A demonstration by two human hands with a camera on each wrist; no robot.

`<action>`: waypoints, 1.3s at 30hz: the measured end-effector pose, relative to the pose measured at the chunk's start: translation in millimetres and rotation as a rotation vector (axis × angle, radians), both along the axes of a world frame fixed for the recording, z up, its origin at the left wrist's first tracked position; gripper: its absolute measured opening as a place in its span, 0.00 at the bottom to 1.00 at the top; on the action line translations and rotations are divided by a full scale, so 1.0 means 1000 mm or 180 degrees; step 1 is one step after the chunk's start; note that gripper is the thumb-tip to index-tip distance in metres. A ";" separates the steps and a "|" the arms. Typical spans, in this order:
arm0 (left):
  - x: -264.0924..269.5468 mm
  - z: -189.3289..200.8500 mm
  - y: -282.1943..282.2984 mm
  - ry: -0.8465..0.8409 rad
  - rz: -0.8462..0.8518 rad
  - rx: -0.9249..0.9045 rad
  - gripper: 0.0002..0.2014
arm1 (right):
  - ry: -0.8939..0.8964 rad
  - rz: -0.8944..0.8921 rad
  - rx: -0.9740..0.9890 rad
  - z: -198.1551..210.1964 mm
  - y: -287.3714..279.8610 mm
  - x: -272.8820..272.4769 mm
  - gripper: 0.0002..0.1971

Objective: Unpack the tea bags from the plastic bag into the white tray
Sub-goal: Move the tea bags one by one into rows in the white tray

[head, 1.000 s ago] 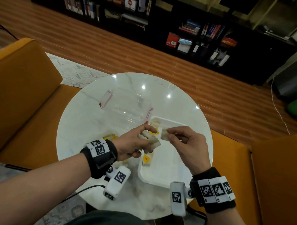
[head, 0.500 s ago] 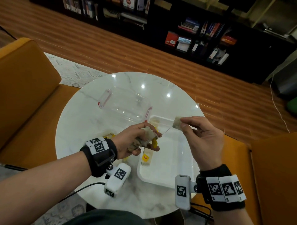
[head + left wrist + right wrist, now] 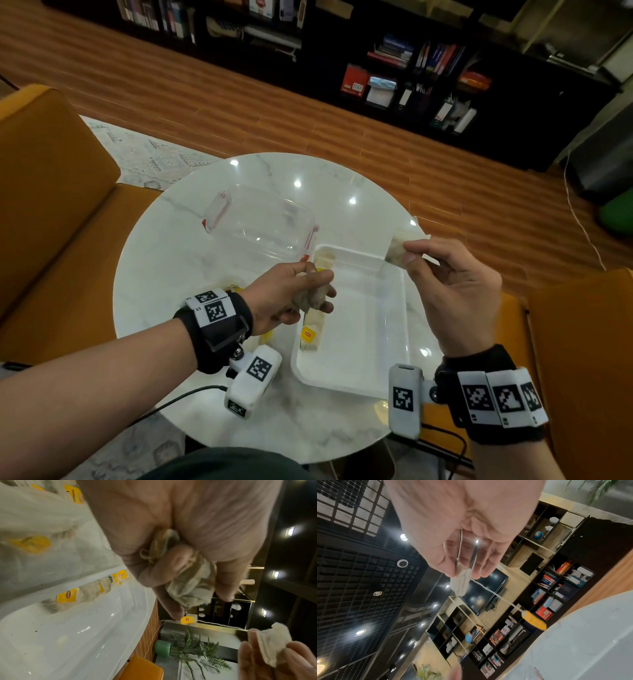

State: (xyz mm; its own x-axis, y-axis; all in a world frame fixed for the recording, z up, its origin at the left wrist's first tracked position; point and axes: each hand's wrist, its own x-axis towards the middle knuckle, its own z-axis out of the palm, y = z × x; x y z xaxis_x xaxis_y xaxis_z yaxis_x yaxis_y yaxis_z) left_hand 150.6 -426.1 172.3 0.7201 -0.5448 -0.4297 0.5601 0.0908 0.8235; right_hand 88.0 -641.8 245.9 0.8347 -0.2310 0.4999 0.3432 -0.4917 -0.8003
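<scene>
Right hand point(image 3: 459, 291) up past far right corner of white tray point(image 3: 363, 346), pinching one tea bag point(image 3: 399, 251), string trailing to yellow tag point(image 3: 534, 621). Left hand point(image 3: 291, 298) over tray's left edge, clenched round bunched tea bags point(image 3: 190, 592). Two more bags point(image 3: 313, 334) lying along tray's left wall. Plastic bag point(image 3: 34, 520) on desk point(image 3: 171, 260), left of tray.

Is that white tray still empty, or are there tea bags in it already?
Not empty. The white tray already holds tea bags with yellow tags along its left side; the rest is bare.

Round white marble table point(image 3: 164, 274): clear lidded container point(image 3: 260, 222) at far centre, white tray point(image 3: 359, 380) at near right, plastic bag point(image 3: 34, 513) at left.
</scene>
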 end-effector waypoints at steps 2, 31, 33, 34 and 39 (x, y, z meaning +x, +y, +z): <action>0.002 -0.002 -0.002 -0.0139 0.0029 0.0175 0.12 | -0.0032 0.0041 -0.0082 0.007 -0.003 0.000 0.05; -0.011 0.013 -0.025 -0.0944 -0.0078 0.0298 0.05 | 0.1396 0.0516 0.0560 -0.039 -0.002 -0.005 0.14; -0.013 0.010 -0.025 -0.0891 -0.0015 0.0273 0.06 | 0.1415 0.0550 0.0569 -0.039 0.001 -0.005 0.12; -0.014 0.008 -0.025 -0.0876 0.0007 0.0276 0.07 | 0.1438 0.0571 0.0617 -0.039 0.003 -0.006 0.11; -0.016 0.009 -0.023 -0.0838 0.0035 0.0402 0.12 | 0.1542 0.0771 0.1052 -0.036 0.010 -0.012 0.06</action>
